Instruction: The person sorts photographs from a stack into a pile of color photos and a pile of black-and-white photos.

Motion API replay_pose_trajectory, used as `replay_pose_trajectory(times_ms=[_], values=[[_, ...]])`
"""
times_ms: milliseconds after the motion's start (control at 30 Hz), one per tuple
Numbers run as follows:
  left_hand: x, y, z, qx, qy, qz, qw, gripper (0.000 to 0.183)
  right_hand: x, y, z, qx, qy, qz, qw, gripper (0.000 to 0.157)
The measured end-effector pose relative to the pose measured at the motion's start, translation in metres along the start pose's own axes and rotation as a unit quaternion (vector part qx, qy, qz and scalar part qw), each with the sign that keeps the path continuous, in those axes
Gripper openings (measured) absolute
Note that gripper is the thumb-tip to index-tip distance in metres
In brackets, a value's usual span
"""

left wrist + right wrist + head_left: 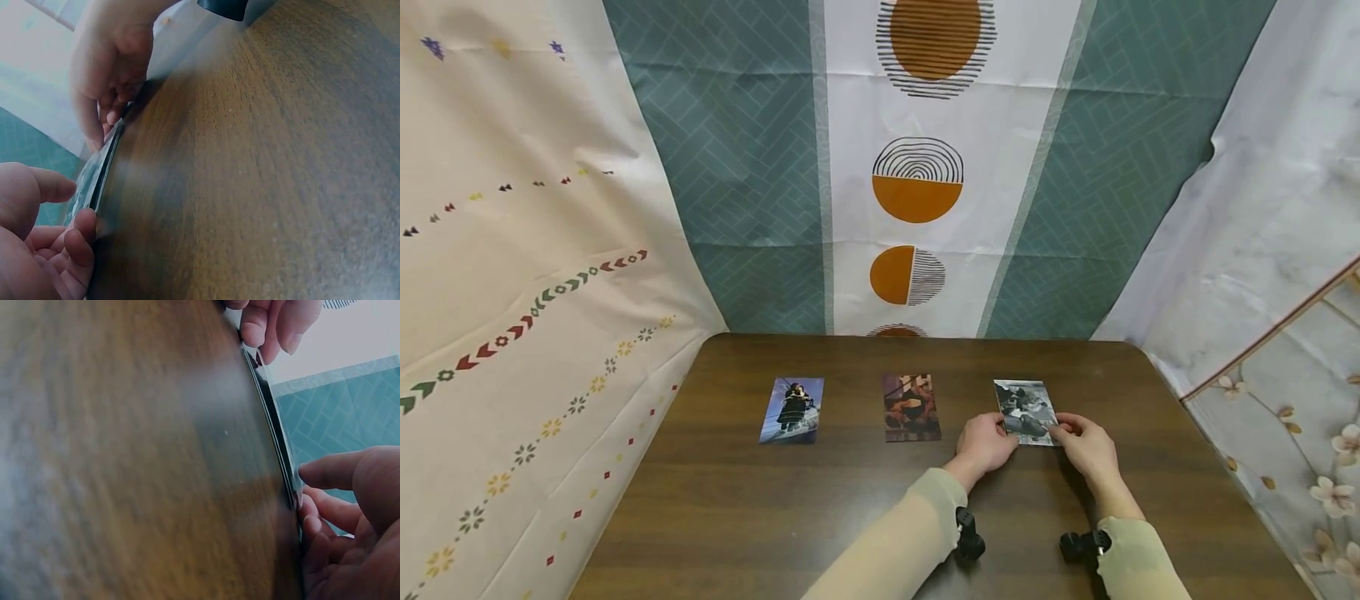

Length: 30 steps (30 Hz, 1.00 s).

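Note:
A black-and-white photo print [1028, 410] lies at the right of the wooden table, between my two hands. My left hand [987, 442] holds its left edge near the lower corner, thumb over the print and fingers curled at the side. On the opposite edge my right hand [1086, 446] pinches the print between thumb and fingers. Seen edge-on in the right wrist view, the print [275, 419] shows layered dark edges low over the tabletop. The left wrist view shows the fingers [78, 247] of my left hand bent at its near edge.
A colour photo print of figures at a ship's rail [792, 410] lies at the left of the table [760, 517]. Another print in dark red tones [912, 408] lies in the middle. Patterned cloths hang behind the table [752, 167] and at both sides.

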<state>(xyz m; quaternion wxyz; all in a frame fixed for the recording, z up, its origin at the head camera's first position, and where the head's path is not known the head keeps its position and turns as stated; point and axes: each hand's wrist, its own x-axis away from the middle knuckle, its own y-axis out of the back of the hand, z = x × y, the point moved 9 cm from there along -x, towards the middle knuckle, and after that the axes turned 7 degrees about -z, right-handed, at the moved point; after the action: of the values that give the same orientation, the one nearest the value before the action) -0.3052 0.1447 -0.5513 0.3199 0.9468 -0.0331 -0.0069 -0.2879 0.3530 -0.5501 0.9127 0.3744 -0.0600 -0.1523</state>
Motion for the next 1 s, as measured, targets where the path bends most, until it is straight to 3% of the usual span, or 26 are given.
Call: replay_pose_trajectory(times_ms=[267, 700, 1000], values=[[0.0001, 0.0049, -0.0088, -0.011, -0.007, 0.01, 0.9999, 0.045, -0.001, 0.0054, 0.0058, 0.013, 0.017, -0.019, 1.0, 0.044], [0.007, 0.0031, -0.0032, -0.01, -0.006, 0.004, 0.9999, 0.047, 0.0028, -0.001, 0.0053, 0.024, 0.024, -0.016, 0.999, 0.041], [0.001, -0.0025, 0.0009, -0.011, -0.008, 0.003, 0.9999, 0.046, -0.0008, -0.0014, 0.0065, 0.032, 0.026, -0.011, 0.999, 0.041]])
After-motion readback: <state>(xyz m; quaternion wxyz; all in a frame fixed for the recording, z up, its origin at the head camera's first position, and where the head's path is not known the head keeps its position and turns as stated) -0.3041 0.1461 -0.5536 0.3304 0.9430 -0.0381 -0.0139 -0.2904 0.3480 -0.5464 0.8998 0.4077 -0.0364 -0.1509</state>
